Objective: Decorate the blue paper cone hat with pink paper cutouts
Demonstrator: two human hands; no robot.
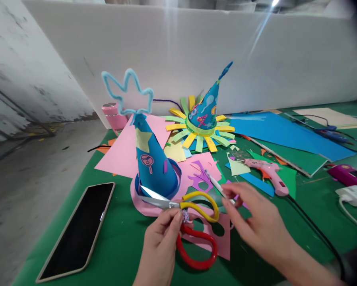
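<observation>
My left hand (163, 238) pinches a small speckled pink-and-blue piece (185, 216) between thumb and fingers. Just behind it are scissors with a yellow loop (216, 208) and a red loop, their blades apart. A slim white pen (216, 183) is in the closed fingers of my right hand (253, 216), its tip pointing up and left. Beyond the blades a blue cone hat (157, 174) stands upright on pink paper, topped by a light blue fuzzy wire star (127, 93). Pink paper with cut-out holes (223, 246) lies under the scissors.
A second blue cone hat (206, 107) with yellow and green strips stands farther back. The pink glue gun (266, 169) lies at right, its black cord running toward me. At left are a phone (80, 226) and a pink cup (114, 117). A white board (181, 51) rises behind.
</observation>
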